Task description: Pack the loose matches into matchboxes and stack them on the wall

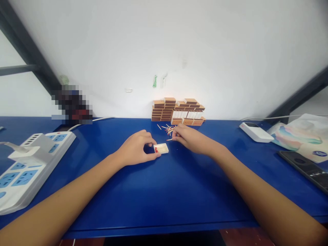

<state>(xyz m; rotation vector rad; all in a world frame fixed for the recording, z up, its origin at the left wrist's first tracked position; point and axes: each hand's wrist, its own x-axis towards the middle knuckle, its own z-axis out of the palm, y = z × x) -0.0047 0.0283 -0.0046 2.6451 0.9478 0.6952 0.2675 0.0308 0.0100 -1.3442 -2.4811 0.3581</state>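
Note:
A small matchbox tray (164, 151) lies on the blue table, with several red-tipped matches inside. My left hand (138, 147) grips its left end between thumb and fingers. Just right of the tray and a little farther back, my right hand (188, 138) pinches a single match (169, 139), its red head pointing left. Behind that hand is a loose pile of matches (167, 129), partly hidden by my fingers.
Stacked matchboxes (164, 112) stand against the white wall. At left lies a white power strip (48, 171) with a plug and cable. To the right are a white device (256, 132), a plastic packet (299, 136) and a dark phone (304, 169).

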